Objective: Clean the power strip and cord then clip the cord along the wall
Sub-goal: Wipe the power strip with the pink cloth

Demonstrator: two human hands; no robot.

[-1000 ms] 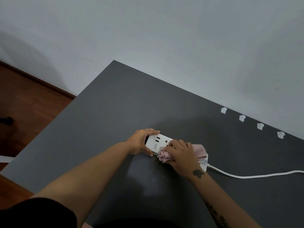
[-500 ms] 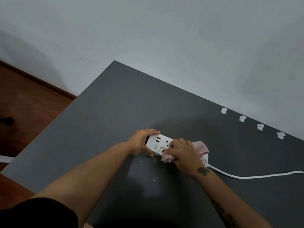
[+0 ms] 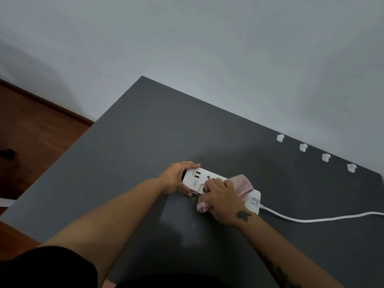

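Lying flat on the dark grey tabletop [image 3: 128, 142], the white power strip [image 3: 199, 180] sits between the two hands. The left hand [image 3: 176, 177] clasps its far-left end, fingers curled over the top edge and thumb at the near edge. The right hand [image 3: 222, 199] is closed around a bunched pink cloth [image 3: 244, 186], pressing it against the strip's middle and near side; more cloth drapes over the strip behind the knuckles. The white cord [image 3: 311, 219] leaves the strip's right end and runs off to the right across the tabletop. Fine crumbs [image 3: 187, 202] speckle the surface just in front of the strip. Four white clips [image 3: 303, 147] line the tabletop's back edge beside the wall [image 3: 207, 48], well apart from both hands.
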